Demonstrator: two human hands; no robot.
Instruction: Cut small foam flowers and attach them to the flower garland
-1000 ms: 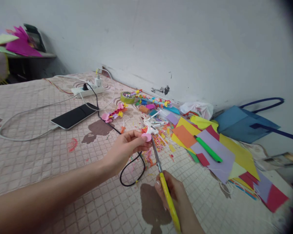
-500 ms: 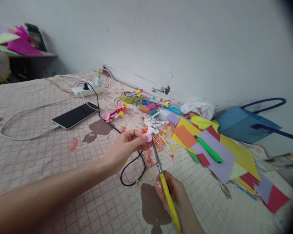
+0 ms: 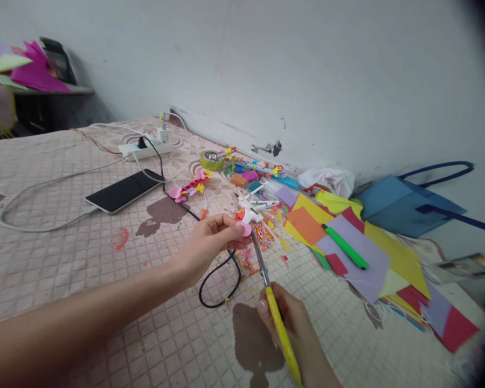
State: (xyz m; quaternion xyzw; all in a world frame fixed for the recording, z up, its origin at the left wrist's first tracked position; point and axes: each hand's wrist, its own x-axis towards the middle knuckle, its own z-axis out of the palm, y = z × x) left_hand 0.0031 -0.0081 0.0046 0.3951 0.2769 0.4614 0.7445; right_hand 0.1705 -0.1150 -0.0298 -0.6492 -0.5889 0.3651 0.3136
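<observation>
Between the thumb and fingers of my left hand [image 3: 212,242] is a small rounded pink paper piece [image 3: 244,229]. My right hand [image 3: 293,318] grips yellow-handled scissors [image 3: 281,328]. Their metal blades point away from me and look nearly closed, with the tips right beside the pink piece; whether they touch it I cannot tell. Just past my left fingertips lie a white object [image 3: 249,214], partly hidden, and several thin white sticks [image 3: 264,205]. Colourful paper scraps [image 3: 262,237] are scattered under and beyond the blades.
A black cord [image 3: 202,302] loops below my left hand. To the left are a phone [image 3: 123,191] on a cable and a power strip [image 3: 145,148]. Coloured sheets [image 3: 355,258] with a green marker [image 3: 345,247] spread rightward, near a blue bag [image 3: 404,205]. Green tape [image 3: 212,160] sits near the wall.
Almost nothing differs. The scissors and my right hand have shifted very slightly to the right; my left hand keeps the pink paper in the same place.
</observation>
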